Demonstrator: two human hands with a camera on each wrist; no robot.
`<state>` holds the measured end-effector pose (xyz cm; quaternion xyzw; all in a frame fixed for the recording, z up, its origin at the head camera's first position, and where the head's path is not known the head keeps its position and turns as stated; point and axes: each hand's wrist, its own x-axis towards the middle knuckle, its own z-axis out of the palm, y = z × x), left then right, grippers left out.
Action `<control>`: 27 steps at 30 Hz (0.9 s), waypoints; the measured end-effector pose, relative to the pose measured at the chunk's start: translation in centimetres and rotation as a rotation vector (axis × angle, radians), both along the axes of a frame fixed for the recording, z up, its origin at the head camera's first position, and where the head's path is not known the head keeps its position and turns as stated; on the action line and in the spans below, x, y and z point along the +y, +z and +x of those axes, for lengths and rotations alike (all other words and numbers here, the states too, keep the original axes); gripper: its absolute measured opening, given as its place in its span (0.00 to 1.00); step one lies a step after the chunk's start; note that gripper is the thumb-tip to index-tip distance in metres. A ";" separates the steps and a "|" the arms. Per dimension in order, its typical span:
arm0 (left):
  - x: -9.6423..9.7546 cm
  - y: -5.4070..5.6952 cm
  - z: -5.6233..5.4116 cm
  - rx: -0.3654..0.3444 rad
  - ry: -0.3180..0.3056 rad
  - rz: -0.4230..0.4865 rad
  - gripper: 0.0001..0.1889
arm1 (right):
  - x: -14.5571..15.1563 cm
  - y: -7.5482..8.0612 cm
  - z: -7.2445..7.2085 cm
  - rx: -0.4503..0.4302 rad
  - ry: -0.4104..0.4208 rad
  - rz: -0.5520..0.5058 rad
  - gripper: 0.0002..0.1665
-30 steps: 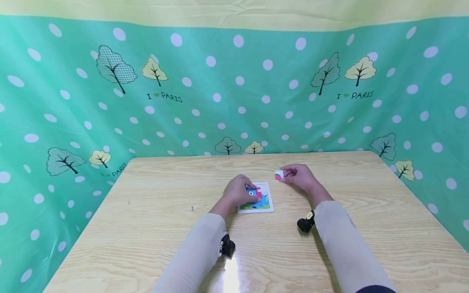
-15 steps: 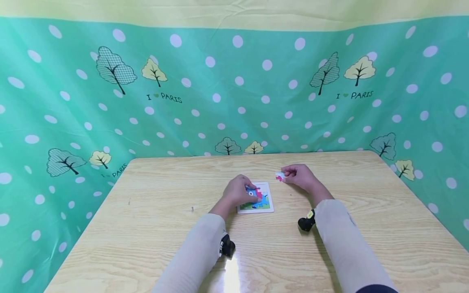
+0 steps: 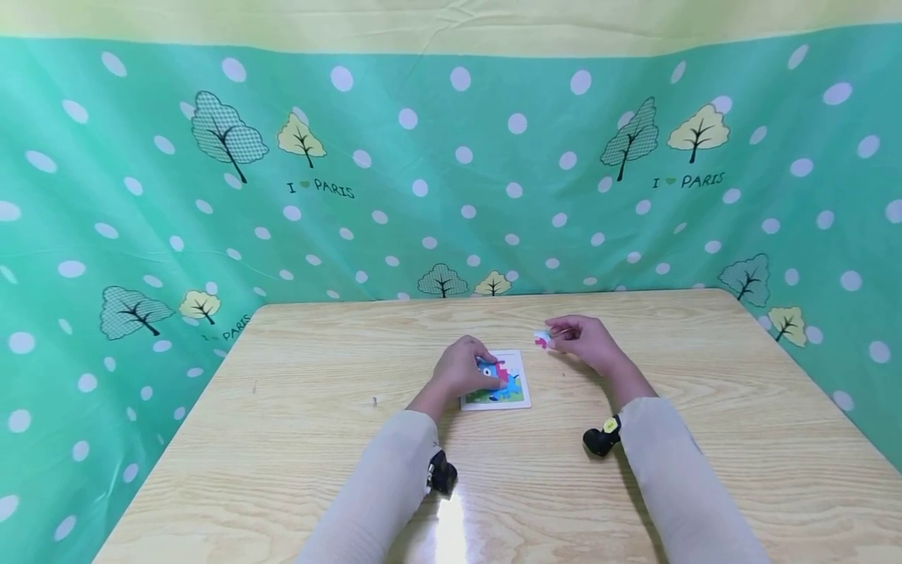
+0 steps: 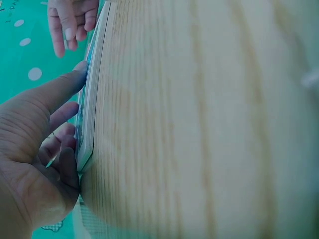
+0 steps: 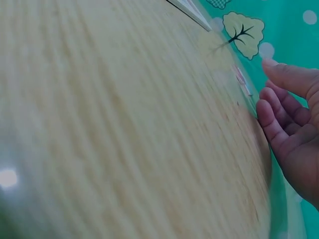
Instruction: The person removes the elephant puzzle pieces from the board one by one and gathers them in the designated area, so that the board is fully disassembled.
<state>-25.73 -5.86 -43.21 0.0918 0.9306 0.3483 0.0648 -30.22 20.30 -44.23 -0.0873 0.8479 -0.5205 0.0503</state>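
A small square jigsaw puzzle board [image 3: 525, 388] with a white border lies on the wooden table, its picture showing a blue animal figure with pink and green parts. My left hand [image 3: 461, 368] rests over its left side, thumb and index finger spread across the picture; the covered part is hidden. In the left wrist view the thumb [image 4: 75, 77] lies along the board's top face. Right of the board, a loose puzzle piece [image 3: 542, 338], white and pink, lies at the fingertips of my right hand [image 3: 585, 341]. From the right wrist, a gap shows between that piece [image 5: 241, 79] and the loosely bent fingers.
The wooden table [image 3: 317, 352] reaches back to a green dotted curtain [image 3: 395, 157] with printed trees. A tiny dark speck [image 3: 375, 402] lies left of the board. Black wrist cameras [image 3: 441, 474] stick out from both sleeves.
The loose piece has turned, showing its white and pink differently. The right fingers have drawn slightly apart, and the right wrist has shifted a little. The left hand stays on the board.
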 end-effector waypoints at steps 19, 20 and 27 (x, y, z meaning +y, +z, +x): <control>0.1 0.1 0.1 -0.009 0.009 0.000 0.16 | -0.9 1.6 2.0 -0.016 0.041 -0.009 0.22; 0.1 0.1 0.1 -0.009 0.011 0.000 0.16 | -1.0 1.6 2.0 -0.019 0.045 -0.009 0.22; 0.1 0.0 0.0 -0.005 0.003 -0.007 0.17 | -1.5 1.7 2.6 -0.031 0.090 -0.002 0.24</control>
